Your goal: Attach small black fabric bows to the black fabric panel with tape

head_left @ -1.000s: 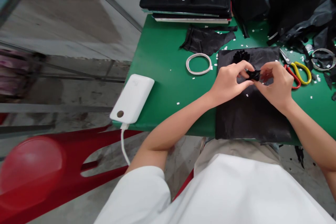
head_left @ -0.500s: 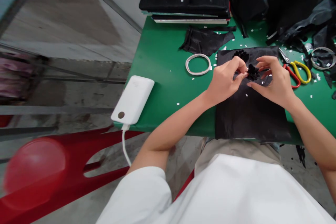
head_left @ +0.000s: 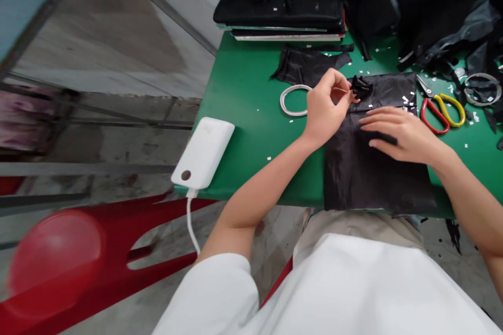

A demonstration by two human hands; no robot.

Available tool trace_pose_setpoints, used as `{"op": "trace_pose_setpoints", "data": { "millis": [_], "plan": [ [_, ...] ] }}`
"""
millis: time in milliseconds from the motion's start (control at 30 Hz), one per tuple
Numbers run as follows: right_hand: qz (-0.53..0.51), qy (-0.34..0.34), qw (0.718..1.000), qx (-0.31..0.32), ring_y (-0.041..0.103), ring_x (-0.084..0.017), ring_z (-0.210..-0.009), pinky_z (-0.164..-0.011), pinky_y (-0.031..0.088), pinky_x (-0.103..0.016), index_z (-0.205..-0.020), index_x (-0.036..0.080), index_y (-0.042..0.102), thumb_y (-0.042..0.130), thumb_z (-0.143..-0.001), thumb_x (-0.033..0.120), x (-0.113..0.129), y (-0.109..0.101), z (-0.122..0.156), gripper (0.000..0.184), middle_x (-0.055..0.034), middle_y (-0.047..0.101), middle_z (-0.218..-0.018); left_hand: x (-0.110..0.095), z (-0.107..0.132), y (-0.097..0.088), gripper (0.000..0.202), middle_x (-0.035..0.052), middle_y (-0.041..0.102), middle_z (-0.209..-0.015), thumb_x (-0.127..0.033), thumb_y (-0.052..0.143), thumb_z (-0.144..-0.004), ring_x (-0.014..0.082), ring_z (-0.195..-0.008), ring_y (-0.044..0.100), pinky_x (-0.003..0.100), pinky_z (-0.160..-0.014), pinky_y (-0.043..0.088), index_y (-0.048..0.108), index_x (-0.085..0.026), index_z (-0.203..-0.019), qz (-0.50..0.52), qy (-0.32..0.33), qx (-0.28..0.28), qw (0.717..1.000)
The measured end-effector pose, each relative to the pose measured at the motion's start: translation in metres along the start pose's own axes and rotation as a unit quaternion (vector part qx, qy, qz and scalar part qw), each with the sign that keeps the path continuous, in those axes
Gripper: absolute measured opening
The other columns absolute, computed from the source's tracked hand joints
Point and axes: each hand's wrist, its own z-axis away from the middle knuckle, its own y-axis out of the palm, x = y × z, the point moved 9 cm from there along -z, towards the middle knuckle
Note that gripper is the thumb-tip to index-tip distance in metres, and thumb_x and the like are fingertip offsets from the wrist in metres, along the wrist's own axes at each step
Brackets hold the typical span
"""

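1. White rounded block with cable, at left end of smooth green tabletop.
2. Thin whitish ring, partly hidden.
3. Left hand: pinched tight on left edge of black petalled fabric flower, at upper left of black rectangular sheet.
4. Right hand: fingers loosely extended over sheet, nothing seen held.
5. Red-and-yellow-handled scissors, beside sheet's right edge.

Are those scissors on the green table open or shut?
Shut, it seems: the scissors show their blades lying together, with the red and yellow handle loops side by side.
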Motion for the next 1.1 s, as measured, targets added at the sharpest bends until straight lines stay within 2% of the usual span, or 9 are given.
{"op": "trace_pose_setpoints", "data": {
  "millis": [100,200,367,533,633,733,867,967,1100],
  "plan": [
    [0.013,-0.057,0.991,0.121,0.030,-0.030,-0.152,-0.119,0.038,-0.052,-0.150,0.014,0.045,0.047,-0.100,0.045,0.022,0.039,0.005,0.059,-0.0100,0.042,-0.159,0.010,0.000,-0.001,0.022,-0.0033,0.057,-0.079,-0.009,0.067,-0.082,0.0069,-0.068,0.059,0.020,-0.066,0.051,0.048,-0.020,-0.078,0.010,-0.029,-0.029,0.999],
    [0.058,-0.019,0.989,0.135,0.021,-0.029,-0.155,-0.124,0.029,-0.053,-0.155,0.018,0.038,0.040,-0.102,0.049,0.015,0.058,0.008,0.062,-0.0086,0.029,-0.165,0.027,0.001,0.002,0.022,-0.0037,0.054,-0.076,-0.007,0.066,-0.082,0.0074,-0.069,0.055,0.020,-0.066,0.047,0.048,-0.019,-0.078,0.041,-0.088,-0.036,0.995],
    [0.128,0.164,0.976,0.067,0.017,-0.032,-0.156,-0.126,0.023,-0.055,-0.158,0.012,0.030,0.032,-0.103,0.047,-0.030,0.048,0.013,0.066,-0.0122,0.025,-0.166,0.051,0.006,0.006,0.025,-0.0044,0.050,-0.074,-0.005,0.066,-0.082,0.0079,-0.070,0.050,0.021,-0.071,0.045,0.046,-0.019,-0.076,0.093,-0.179,-0.063,0.977],
    [0.142,0.286,0.947,0.031,0.015,-0.033,-0.156,-0.125,0.020,-0.059,-0.160,0.009,0.022,0.031,-0.101,0.049,-0.074,0.032,0.023,0.072,-0.0154,0.020,-0.167,0.055,0.007,0.007,0.026,-0.0045,0.049,-0.074,-0.002,0.065,-0.080,0.0077,-0.070,0.048,0.021,-0.070,0.042,0.047,-0.019,-0.075,0.113,-0.203,-0.076,0.970],
    [0.157,0.347,0.924,0.010,0.014,-0.036,-0.156,-0.123,0.020,-0.061,-0.160,0.007,0.019,0.030,-0.100,0.047,-0.103,0.016,0.031,0.073,-0.0174,0.017,-0.168,0.054,0.007,0.006,0.025,-0.0043,0.049,-0.075,-0.004,0.066,-0.081,0.0079,-0.070,0.048,0.021,-0.070,0.042,0.047,-0.019,-0.076,0.104,-0.190,-0.074,0.973],
    [0.179,0.406,0.896,-0.025,0.012,-0.037,-0.156,-0.123,0.018,-0.063,-0.157,0.004,0.024,0.029,-0.100,0.041,-0.123,-0.006,0.043,0.069,-0.0207,0.021,-0.166,0.053,0.008,0.006,0.024,-0.0041,0.049,-0.075,-0.008,0.066,-0.082,0.0079,-0.070,0.049,0.022,-0.069,0.043,0.046,-0.019,-0.077,0.082,-0.162,-0.068,0.981],
    [0.204,0.421,0.879,-0.095,0.017,-0.034,-0.156,-0.124,0.016,-0.059,-0.153,0.006,0.035,0.034,-0.098,0.029,-0.123,-0.030,0.048,0.060,-0.0190,0.027,-0.165,0.050,0.008,0.010,0.025,-0.0040,0.051,-0.078,-0.009,0.067,-0.081,0.0080,-0.072,0.055,0.023,-0.071,0.048,0.044,-0.020,-0.079,0.079,-0.124,-0.054,0.988],
    [0.201,0.381,0.885,-0.176,0.030,-0.033,-0.151,-0.124,0.021,-0.054,-0.142,0.007,0.051,0.034,-0.097,0.024,-0.110,-0.045,0.043,0.051,-0.0180,0.042,-0.157,0.045,0.010,0.018,0.024,-0.0039,0.052,-0.081,-0.010,0.065,-0.081,0.0094,-0.076,0.064,0.025,-0.075,0.054,0.043,-0.021,-0.081,0.123,-0.118,-0.025,0.985],
    [0.113,0.252,0.930,-0.243,0.061,-0.027,-0.123,-0.109,0.045,-0.048,-0.116,0.018,0.066,0.037,-0.099,0.034,-0.078,-0.048,0.026,0.038,-0.0120,0.070,-0.125,0.029,0.017,0.029,0.030,-0.0046,0.056,-0.083,-0.010,0.071,-0.075,0.0089,-0.079,0.068,0.026,-0.081,0.058,0.044,-0.021,-0.082,0.149,-0.116,0.021,0.982]
  ]
}}
